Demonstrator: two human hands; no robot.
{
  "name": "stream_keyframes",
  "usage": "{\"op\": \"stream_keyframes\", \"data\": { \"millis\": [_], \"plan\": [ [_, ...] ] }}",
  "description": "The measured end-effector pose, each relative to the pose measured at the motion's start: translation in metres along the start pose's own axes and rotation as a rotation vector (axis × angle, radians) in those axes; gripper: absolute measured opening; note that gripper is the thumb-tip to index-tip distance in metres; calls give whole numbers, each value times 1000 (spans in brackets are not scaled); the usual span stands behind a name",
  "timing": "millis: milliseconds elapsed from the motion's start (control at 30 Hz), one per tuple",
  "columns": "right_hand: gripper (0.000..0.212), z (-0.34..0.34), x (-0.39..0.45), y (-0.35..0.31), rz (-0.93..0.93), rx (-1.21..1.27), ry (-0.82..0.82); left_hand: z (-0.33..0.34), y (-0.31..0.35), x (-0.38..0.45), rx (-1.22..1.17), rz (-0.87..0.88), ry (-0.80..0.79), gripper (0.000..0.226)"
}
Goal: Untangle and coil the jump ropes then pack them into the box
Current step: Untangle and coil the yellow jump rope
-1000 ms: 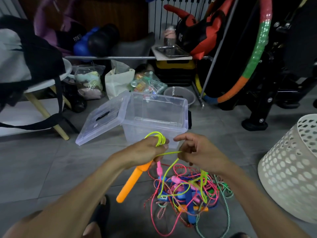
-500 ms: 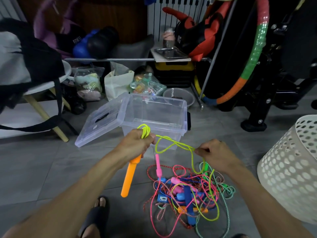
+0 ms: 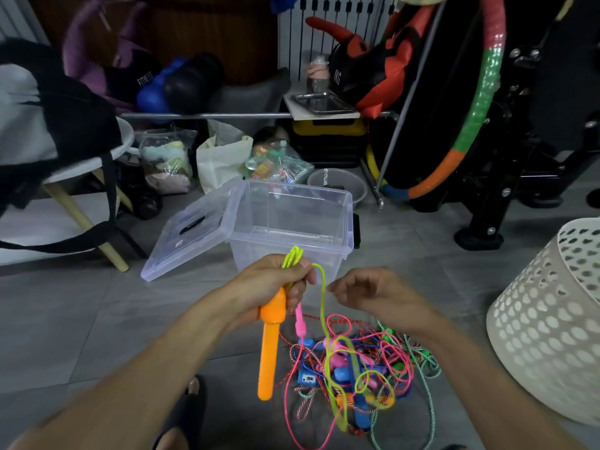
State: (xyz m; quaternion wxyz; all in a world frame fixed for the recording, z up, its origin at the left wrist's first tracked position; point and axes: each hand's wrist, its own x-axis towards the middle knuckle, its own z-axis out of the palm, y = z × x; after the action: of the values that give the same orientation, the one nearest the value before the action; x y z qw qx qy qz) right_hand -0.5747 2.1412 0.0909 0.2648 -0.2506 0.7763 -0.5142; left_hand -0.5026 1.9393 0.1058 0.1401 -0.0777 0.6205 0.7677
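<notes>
My left hand (image 3: 276, 284) grips an orange jump-rope handle (image 3: 270, 349) that points down, together with a few loops of its yellow-green cord (image 3: 292, 259) sticking up above my fist. The cord (image 3: 323, 306) runs down from my fist into a tangled pile of jump ropes (image 3: 357, 375) on the floor, pink, blue, green and red-white. My right hand (image 3: 367, 295) hovers beside the cord with fingers loosely curled and holds nothing. The clear plastic box (image 3: 347, 222) stands open just beyond my hands, its lid (image 3: 185, 235) hanging to the left.
A white perforated basket (image 3: 552, 336) lies on its side at the right. A stool with a black bag (image 3: 65, 138) stands at the left. Bags, a grey bowl (image 3: 341, 186), a hoop (image 3: 480, 102) and black equipment crowd the back. My sandalled foot (image 3: 185, 414) is below.
My right hand let go of the yellow-green cord and moved back toward my left hand. The left hand holds another loop and the handle has swung more upright.
</notes>
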Motion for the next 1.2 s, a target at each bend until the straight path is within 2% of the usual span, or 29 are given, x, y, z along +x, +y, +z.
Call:
{"op": "stream_keyframes", "data": {
  "millis": [100, 167, 233, 300, 333, 400, 467, 567, 667, 733, 833, 900, 967, 1033, 1167, 1200],
  "plan": [
    [36, 13, 3, -3, -5, 268, -13, -4, 3, -2, -211, 12, -77, 23],
    [46, 21, 5, -2, -6, 325, -60, -6, 4, -3, -299, 29, -169, 22],
    [33, 32, 7, 0, -36, 355, -73, -7, 3, -3, -367, 44, -252, 19],
    [16, 40, 9, 0, -22, 394, 1, -9, 3, -3, -464, 57, -303, 24],
    [18, 41, 11, 1, -10, 399, 61, -12, 3, -3, -512, 69, -313, 28],
    [26, 39, 14, 3, -11, 360, 160, -17, 4, -5, -578, 80, -321, 35],
    [38, 34, 15, 2, -27, 291, 171, -19, 6, -7, -599, 68, -348, 38],
    [49, 38, 16, 2, -49, 209, 29, -16, 6, -10, -589, 28, -453, 35],
    [33, 47, 16, 4, -46, 268, -73, -12, 7, -11, -554, -12, -533, 35],
    [23, 53, 16, 5, -58, 198, 1, -13, 9, -13, -540, -17, -546, 36],
    [35, 51, 23, 10, -76, 110, 223, -16, 11, -14, -544, -24, -580, 39],
    [39, 48, 24, 10, -101, 119, 178, -15, 12, -15, -538, -20, -605, 40],
    [24, 48, 20, 6, -95, 112, 71, -15, 12, -14, -547, -2, -592, 42],
    [19, 49, 16, 4, -40, 181, -4, -17, 11, -13, -589, 49, -506, 50],
    [3, 47, 6, 5, 19, 117, -33, -24, 19, -11, -705, 210, -156, 70],
    [8, 45, 4, 6, 33, 130, -8, -26, 22, -11, -703, 237, -62, 69]
  ]
}}
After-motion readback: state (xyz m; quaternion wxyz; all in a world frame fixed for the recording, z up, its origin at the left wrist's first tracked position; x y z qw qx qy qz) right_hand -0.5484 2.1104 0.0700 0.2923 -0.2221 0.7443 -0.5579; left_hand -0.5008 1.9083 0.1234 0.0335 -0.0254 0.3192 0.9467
